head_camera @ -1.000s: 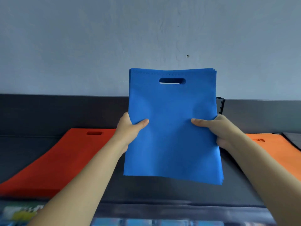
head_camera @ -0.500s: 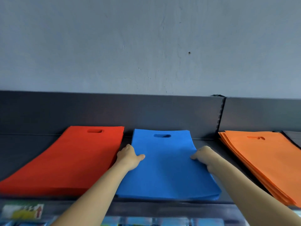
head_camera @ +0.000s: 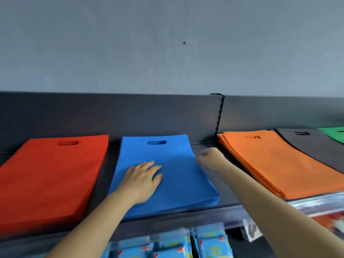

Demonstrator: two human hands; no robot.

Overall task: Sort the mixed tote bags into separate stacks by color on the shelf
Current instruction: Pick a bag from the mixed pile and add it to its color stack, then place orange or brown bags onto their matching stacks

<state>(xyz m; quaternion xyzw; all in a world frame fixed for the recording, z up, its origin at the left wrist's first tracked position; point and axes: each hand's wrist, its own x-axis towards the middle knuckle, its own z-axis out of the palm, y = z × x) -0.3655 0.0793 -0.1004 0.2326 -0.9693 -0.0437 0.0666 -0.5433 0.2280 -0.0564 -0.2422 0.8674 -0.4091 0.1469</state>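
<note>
A stack of blue tote bags [head_camera: 173, 164] lies flat in the middle of the dark shelf [head_camera: 111, 153]. My left hand [head_camera: 143, 176] rests palm down on the blue stack with its fingers straight. My right hand [head_camera: 209, 158] is at the stack's right edge with its fingers curled; whether it still touches the bags I cannot tell. A red stack [head_camera: 50, 174] lies to the left, an orange stack [head_camera: 279, 161] to the right. Further right lie dark grey bags [head_camera: 312, 144] and green bags [head_camera: 335, 135].
The shelf's dark back panel [head_camera: 149, 116] rises behind the stacks, with a grey wall above it. Below the shelf's front edge [head_camera: 167, 222] hang blue packets [head_camera: 173, 246] and a clear price rail [head_camera: 316, 203] at the right.
The blue stack was held upright in both hands, then laid flat on the shelf. My left hand has moved from the stack's edge onto its top. My right hand has come off the side.
</note>
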